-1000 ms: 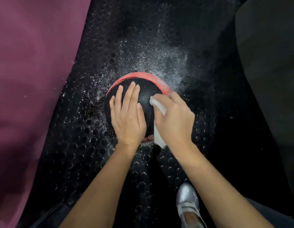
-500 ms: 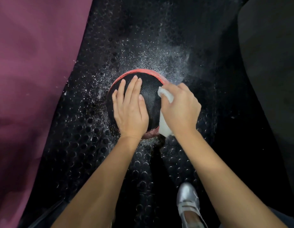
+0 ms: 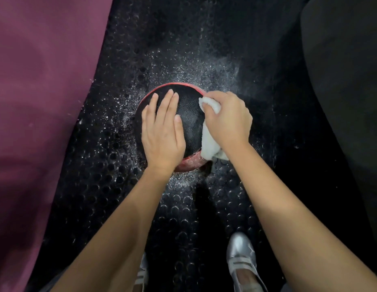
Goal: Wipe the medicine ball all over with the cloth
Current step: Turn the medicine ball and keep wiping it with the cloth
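Head view, looking straight down. A black medicine ball (image 3: pixel 188 114) with a red band sits at the centre of the frame on a black studded rubber mat (image 3: pixel 94 186) dusted with white specks.

To wipe it well, the steadying hand should probably keep firm downward pressure so the ball cannot roll, while the cloth works in overlapping strokes; the ball likely needs turning to reach the underside and the red band.

The left hand (image 3: pixel 162 133) lies flat on the ball's left top, fingers straight and close together, holding nothing. The right hand (image 3: pixel 227 121), at the ball's right edge, has its fingers curled round a bunched white cloth (image 3: pixel 208 142), pressing it against the ball; cloth trails below the palm.

A purple mat (image 3: pixel 35 102) fills the left of the frame. Silver shoes (image 3: pixel 242 262) show at the bottom.
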The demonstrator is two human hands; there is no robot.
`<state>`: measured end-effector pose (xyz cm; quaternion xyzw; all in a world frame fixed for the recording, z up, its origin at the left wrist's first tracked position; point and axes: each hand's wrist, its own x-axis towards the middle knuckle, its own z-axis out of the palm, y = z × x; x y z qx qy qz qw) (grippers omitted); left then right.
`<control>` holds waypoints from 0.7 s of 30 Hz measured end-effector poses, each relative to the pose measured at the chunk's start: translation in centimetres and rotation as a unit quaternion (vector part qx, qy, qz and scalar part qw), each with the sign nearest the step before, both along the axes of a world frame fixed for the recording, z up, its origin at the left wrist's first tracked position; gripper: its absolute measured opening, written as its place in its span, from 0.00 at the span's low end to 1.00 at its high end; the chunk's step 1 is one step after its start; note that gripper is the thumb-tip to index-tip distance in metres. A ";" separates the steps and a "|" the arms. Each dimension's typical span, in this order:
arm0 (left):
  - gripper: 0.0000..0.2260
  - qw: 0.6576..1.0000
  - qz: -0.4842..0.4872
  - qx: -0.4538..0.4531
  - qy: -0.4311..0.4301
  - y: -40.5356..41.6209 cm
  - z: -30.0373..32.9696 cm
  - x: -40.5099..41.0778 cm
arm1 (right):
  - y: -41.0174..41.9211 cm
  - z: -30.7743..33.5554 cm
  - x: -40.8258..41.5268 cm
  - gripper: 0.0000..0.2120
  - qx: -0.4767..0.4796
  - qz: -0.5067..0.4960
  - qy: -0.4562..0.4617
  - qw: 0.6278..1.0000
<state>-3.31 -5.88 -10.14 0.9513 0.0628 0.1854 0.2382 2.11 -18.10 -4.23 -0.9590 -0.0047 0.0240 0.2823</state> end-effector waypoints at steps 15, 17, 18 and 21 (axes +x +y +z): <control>0.22 0.999 0.032 -0.024 -0.011 -0.4 -0.3 -0.1 | 1.4 -1.5 -7.5 0.06 0.001 0.004 -0.126 0.992; 0.22 0.999 0.022 -0.023 -0.011 -0.3 -0.4 -0.4 | 1.2 -1.2 -7.0 0.08 0.001 -0.002 -0.126 0.992; 0.22 1.000 0.019 -0.017 -0.012 -0.2 -0.5 -0.5 | 1.1 -1.0 -6.1 0.09 0.001 -0.016 -0.119 0.993; 0.22 1.000 0.026 -0.005 -0.010 -0.6 -0.5 -0.4 | 0.8 -0.8 -3.8 0.07 -0.003 -0.042 -0.084 0.996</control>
